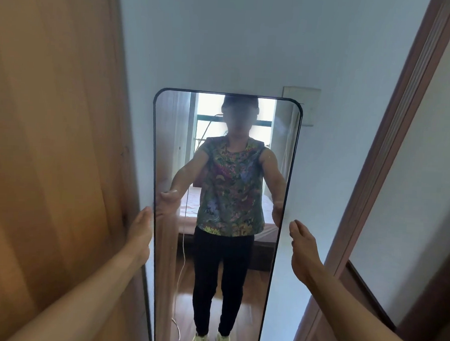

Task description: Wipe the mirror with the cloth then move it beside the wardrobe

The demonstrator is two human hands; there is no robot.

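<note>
Tall black-framed rounded mirror (222,209), upright, just beside brown wooden wardrobe (50,148). Left hand (141,233) gripping mirror's left edge. Right hand (303,250) off its right edge, open.

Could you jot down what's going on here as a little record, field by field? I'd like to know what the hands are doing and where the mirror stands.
mirror: tall, dark thin frame, upright against the pale wall
left hand: pressed to the mirror's left edge
right hand: beside the mirror's right edge, with a narrow gap showing
wardrobe: wooden panel directly left of the mirror
door frame: brown wood to the right
wall box: pale cover behind the mirror's top right corner
cloth: not in view
</note>
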